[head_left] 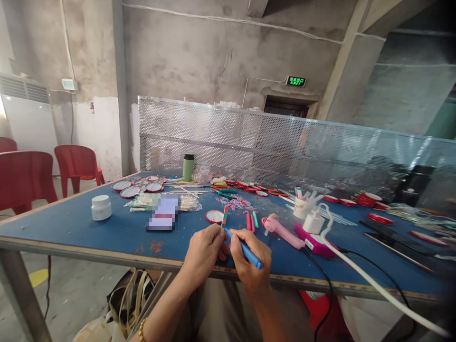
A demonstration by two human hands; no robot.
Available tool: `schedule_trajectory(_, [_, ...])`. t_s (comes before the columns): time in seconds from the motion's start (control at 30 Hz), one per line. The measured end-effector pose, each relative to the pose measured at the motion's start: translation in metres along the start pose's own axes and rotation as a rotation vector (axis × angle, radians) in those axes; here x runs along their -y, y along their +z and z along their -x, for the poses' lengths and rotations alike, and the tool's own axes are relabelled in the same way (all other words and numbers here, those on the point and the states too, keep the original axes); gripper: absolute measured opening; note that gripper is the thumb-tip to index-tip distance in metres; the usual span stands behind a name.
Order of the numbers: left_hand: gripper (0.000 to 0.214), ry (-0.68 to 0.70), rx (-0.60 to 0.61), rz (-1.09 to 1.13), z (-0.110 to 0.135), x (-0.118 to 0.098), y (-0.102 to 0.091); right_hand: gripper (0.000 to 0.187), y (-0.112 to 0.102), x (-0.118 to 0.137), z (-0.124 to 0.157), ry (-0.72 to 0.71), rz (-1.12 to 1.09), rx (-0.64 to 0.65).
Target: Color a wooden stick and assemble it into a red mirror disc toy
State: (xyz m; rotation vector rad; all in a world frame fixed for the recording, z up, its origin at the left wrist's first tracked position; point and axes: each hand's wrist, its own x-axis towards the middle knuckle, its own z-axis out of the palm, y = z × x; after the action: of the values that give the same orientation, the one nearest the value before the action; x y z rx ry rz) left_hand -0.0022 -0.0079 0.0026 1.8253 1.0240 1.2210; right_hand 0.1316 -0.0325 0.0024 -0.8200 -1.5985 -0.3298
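Note:
In the head view my left hand [205, 245] is closed around a thin stick [224, 216]. The stick stands up from the fingertips and shows red and green bands. My right hand [251, 261] grips a blue marker pen [251, 255] whose front end points at the stick, close to my left fingertips. Whether the tip touches the stick I cannot tell. Just behind the hands lies a round red-rimmed disc [213, 216]. Red and green markers [251, 221] lie to its right. The lower part of the stick is hidden by my fingers.
A pink heat-gun-like tool [284, 232], a magenta box [313, 242] and a white charger [313, 222] with cables are at the right. A phone [164, 211], a white jar [101, 207] and a green bottle [188, 167] stand or lie left. A perforated metal screen [228, 128] borders the back.

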Motion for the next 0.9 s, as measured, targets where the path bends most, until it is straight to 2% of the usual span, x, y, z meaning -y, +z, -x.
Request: schedule_trajectory(0.9, [0.031, -0.005, 0.003, 0.037, -0.0002, -0.0005, -0.0002, 0.015, -0.0006, -0.0009, 0.0003, -0.01, -0.024, 0.018])
